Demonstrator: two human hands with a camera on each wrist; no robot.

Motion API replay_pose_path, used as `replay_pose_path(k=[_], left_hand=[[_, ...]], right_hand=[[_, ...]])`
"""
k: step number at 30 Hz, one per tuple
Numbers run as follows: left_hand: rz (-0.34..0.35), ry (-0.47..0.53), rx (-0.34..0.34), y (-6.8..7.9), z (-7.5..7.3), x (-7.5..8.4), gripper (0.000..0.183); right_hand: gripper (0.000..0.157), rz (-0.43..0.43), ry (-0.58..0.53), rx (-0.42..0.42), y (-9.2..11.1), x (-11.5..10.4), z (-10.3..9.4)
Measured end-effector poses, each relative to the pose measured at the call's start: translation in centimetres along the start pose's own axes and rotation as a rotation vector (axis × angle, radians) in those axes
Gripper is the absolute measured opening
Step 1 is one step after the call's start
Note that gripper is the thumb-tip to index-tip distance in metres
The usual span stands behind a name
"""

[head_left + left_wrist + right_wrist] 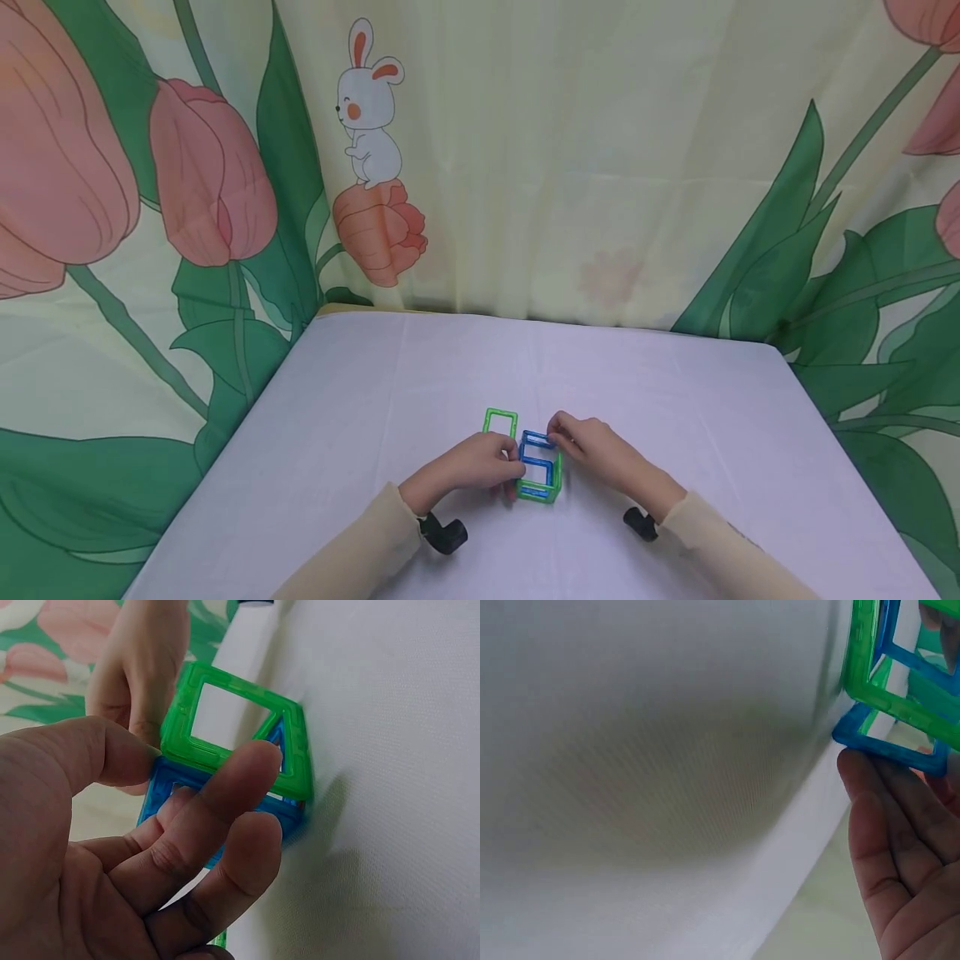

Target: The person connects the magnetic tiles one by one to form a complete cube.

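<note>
Green and blue magnetic tiles, each an open square frame, are joined into a small box on the white table. My left hand is at the box's left side, its thumb and a bent finger pinching a blue tile below a green tile. Its other fingers reach loosely across the green one. At the far right corner, my right hand pinches the edge of another blue tile; in the right wrist view its fingertips meet this tile's rim and the thumb is hidden. One separate-looking green tile shows behind my left hand.
White cloth covers the table. Behind it hangs a curtain printed with tulips and a rabbit. A black wrist camera is strapped below my left hand, another black camera below my right.
</note>
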State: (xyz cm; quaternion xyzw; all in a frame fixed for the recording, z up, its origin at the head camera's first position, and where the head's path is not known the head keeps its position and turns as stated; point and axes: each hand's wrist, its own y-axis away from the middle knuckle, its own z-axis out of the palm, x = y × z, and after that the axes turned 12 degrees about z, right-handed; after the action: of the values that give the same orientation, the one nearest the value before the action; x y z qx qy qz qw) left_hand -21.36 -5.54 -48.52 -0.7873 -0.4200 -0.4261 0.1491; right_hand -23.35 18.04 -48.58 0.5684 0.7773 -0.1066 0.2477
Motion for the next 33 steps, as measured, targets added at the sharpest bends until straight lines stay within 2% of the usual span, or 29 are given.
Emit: replay_pose_path(k=[7, 13, 24, 30, 33], left_hand=[[0.012, 0.005, -0.001, 0.1, 0.0, 0.0, 0.015], [0.001, 0.028, 0.007, 0.3, 0.0, 0.3, 0.013], [0.006, 0.047, 0.008, 0.4, 0.0, 0.5, 0.013], [0.009, 0.045, 0.007, 0.4, 0.0, 0.2, 0.014], [0.006, 0.034, 0.003, 0.4, -0.3, -0.2, 0.02]], right_hand=[[0.009, -0.051, -0.058, -0.023, 0.4, 0.2, 0.1], [0.013, -0.028, -0.12, -0.061, 0.5, 0.3, -0.2], [0.014, -0.017, -0.125, -0.069, 0.5, 0.4, -0.1], [0.03, -0.01, -0.144, -0.107, 1.1, 1.0, 0.0], [0.051, -0.021, -0.126, -0.127, 1.5, 1.5, 0.4]])
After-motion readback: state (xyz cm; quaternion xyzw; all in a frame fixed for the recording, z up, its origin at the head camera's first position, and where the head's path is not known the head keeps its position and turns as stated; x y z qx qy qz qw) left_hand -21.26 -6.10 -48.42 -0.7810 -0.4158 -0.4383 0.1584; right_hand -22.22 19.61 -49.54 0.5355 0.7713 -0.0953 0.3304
